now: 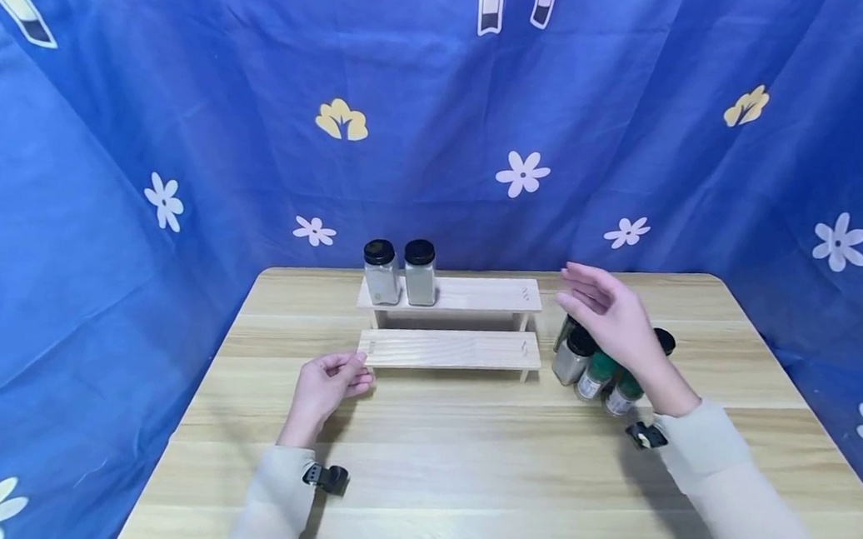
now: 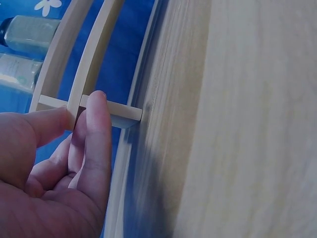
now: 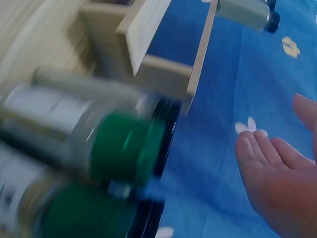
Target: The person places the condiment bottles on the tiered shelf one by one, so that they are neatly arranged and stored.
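Note:
My left hand (image 1: 324,387) pinches the left end of the lower board (image 1: 448,351) of a two-tier wooden rack; in the left wrist view the thumb (image 2: 52,124) and index finger (image 2: 98,144) lie on either side of it. Two black-capped spice jars (image 1: 420,281) stand at the left of the upper tier (image 1: 482,294). Held in the air over several jars right of the rack, my right hand (image 1: 615,324) has nothing in it, its fingers loosely extended. Below it are a black-capped jar (image 1: 572,359) and green-capped jars (image 1: 594,378), partly hidden by the hand and forearm.
A light wood-grain table (image 1: 462,472) carries the rack and jars. Blue patterned cloth (image 1: 423,169) hangs behind and on both sides. In the right wrist view the nearby green caps (image 3: 129,146) are blurred, and the rack's end stands close to them.

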The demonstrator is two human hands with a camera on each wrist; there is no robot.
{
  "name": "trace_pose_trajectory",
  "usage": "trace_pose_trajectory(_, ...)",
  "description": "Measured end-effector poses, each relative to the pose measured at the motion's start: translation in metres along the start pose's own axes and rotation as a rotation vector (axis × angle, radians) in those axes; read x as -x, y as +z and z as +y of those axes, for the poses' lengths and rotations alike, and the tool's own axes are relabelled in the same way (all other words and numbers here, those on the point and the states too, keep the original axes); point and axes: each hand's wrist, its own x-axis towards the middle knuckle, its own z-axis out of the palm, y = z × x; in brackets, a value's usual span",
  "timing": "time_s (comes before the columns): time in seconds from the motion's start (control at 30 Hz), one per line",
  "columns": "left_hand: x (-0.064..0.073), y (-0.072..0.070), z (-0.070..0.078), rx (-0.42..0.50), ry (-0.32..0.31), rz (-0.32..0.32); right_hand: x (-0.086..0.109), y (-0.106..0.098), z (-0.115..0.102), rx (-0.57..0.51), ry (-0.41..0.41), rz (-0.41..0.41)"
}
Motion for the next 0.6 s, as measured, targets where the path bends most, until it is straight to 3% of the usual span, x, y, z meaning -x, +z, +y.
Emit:
trace_pose_trajectory(0.23, 0.001, -0.001, 0.002, 0.004, -0.006, -0.001, 0.03, -0.041, 0.007, 0.025, -0.005, 0.096)
trace_pose_trajectory(0.47, 0.0, -0.001, 0.002, 0.017, -0.004, -0.008, 0.052, -0.072, 0.02, 0.099, 0.053, 0.176)
trace_pose_trajectory(0.6, 0.0, -0.001, 0.002, 0.016, -0.001, -0.01, 0.062, -0.085, 0.035, 0.084, 0.091, 0.226)
